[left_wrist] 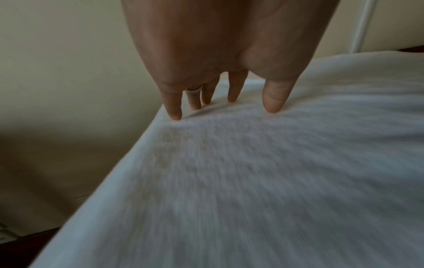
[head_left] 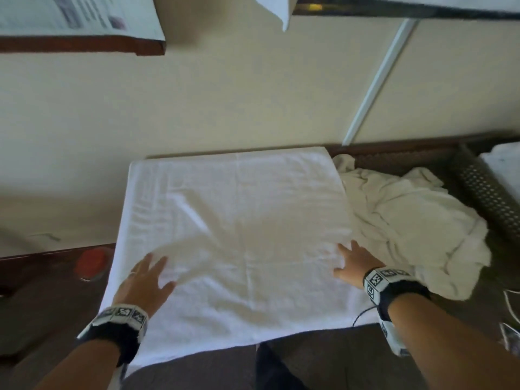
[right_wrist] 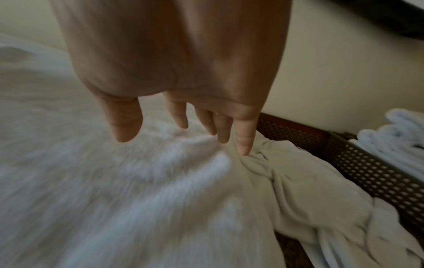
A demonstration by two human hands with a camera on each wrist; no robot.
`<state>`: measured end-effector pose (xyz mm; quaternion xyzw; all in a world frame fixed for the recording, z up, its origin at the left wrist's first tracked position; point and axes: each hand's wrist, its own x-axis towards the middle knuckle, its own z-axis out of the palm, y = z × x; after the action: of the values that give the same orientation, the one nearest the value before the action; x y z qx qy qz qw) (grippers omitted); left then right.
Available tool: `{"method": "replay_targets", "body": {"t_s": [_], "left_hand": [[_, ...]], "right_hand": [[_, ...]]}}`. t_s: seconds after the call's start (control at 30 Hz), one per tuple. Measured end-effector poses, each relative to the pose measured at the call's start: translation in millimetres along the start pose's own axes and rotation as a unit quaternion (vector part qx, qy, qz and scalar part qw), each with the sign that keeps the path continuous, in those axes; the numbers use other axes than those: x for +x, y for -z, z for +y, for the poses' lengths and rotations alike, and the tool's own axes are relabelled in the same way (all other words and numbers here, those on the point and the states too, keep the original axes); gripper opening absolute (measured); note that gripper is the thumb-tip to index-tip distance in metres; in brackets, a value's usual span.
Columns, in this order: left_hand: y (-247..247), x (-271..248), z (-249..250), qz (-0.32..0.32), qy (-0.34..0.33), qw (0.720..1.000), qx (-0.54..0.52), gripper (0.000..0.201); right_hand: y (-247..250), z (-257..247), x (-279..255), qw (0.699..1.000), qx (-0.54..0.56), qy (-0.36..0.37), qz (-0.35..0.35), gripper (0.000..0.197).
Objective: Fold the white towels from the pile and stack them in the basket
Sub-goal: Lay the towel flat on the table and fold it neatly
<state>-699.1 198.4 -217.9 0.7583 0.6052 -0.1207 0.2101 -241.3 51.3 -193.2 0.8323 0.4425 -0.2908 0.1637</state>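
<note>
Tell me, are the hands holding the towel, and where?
Nothing is gripped. The left hand and right hand rest open on the spread white towel, near its left and right edges.

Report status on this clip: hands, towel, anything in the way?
Left hand and right hand open, flat on spread towel. Unfolded pile right of it, touching. Basket far right. Nothing blocking.

A: Counted the cloth?
B: Counted one spread towel at twelve o'clock, one crumpled pile at two.
A: Tallied baskets?
B: Found one basket at three; could not number the folded towels inside.
A: Hands?
B: Saw two: left hand, right hand.
</note>
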Motion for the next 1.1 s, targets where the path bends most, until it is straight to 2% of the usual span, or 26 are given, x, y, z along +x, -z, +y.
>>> {"method": "replay_targets", "body": {"t_s": [0.17, 0.33, 0.5, 0.83, 0.93, 1.0, 1.1], "left_hand": [[-29, -48, -5, 0.007, -0.004, 1.000, 0.021, 0.075], [-30, -51, -3, -0.031, 0.004, 0.998, 0.050, 0.080], [-19, -20, 5, -0.045, 0.018, 0.997, 0.056, 0.083], [22, 69, 28, -0.032, 0.030, 0.998, 0.036, 0.082], [29, 82, 29, -0.009, 0.032, 0.999, -0.001, 0.082], [26, 72, 26, 0.021, 0.028, 0.999, -0.029, 0.082], [5, 28, 18, 0.071, -0.006, 0.997, -0.030, 0.084]], "right_hand": [[-46, 5, -42, 0.998, 0.040, 0.034, 0.017, 0.075], [-59, -6, -44, 0.999, 0.041, 0.023, -0.011, 0.080], [-33, -15, -11, 0.999, 0.040, 0.025, -0.025, 0.091], [23, -39, 61, 0.999, 0.031, 0.013, -0.003, 0.087], [33, -40, 70, 0.999, 0.035, 0.016, -0.004, 0.087], [33, -37, 65, 0.999, 0.040, 0.025, 0.011, 0.086], [16, -28, 35, 0.993, -0.006, 0.072, 0.097, 0.081]]}}
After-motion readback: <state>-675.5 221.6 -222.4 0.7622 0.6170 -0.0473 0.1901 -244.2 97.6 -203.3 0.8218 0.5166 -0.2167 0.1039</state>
